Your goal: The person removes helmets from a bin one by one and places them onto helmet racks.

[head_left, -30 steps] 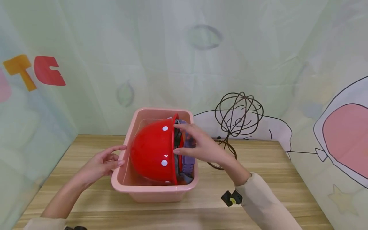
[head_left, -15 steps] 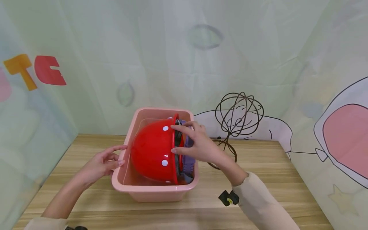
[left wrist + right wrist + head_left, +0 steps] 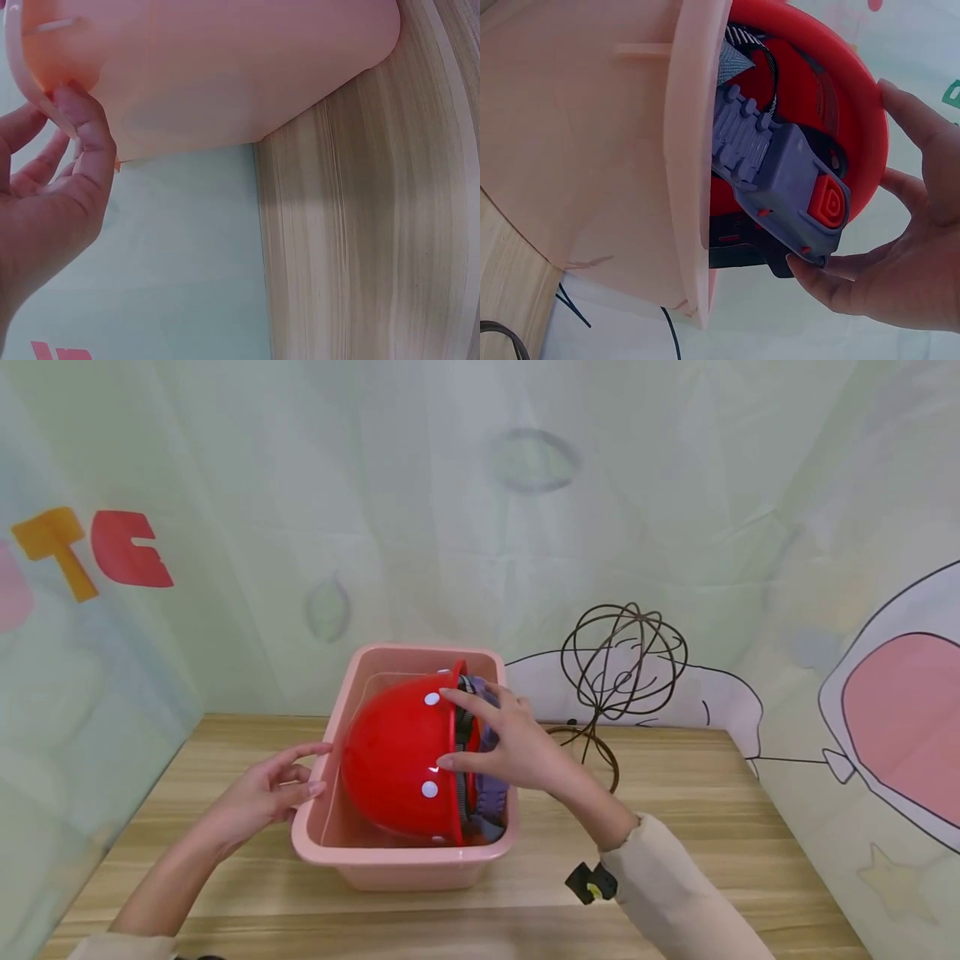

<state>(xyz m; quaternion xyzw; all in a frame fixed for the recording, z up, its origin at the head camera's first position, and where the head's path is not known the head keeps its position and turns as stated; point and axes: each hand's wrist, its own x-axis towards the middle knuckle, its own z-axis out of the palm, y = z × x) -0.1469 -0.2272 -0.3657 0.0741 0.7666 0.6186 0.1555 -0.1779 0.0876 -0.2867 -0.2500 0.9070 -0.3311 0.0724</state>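
Observation:
A red helmet (image 3: 397,752) with white dots lies on its side inside a pink plastic basin (image 3: 405,855), its opening turned right. Within that opening are dark straps and a purple-grey plastic piece (image 3: 784,176) with lugs and a red button. My left hand (image 3: 262,793) pinches the basin's left rim between thumb and fingers. The right hand (image 3: 521,739) is at the helmet's brim, thumb and index finger reaching over it, spread apart. In the right wrist view, fingers (image 3: 915,116) touch the brim, and a lower fingertip meets the purple-grey piece.
Right of the basin, a dark wire whisk-shaped stand (image 3: 600,706) rises on a round base at the back. The wooden table (image 3: 675,843) is bounded by printed curtains (image 3: 420,510) at the back and both sides.
My right hand has slid left, its thumb and index finger reaching farther over the helmet's brim. Helmet, basin and left hand have stayed in place.

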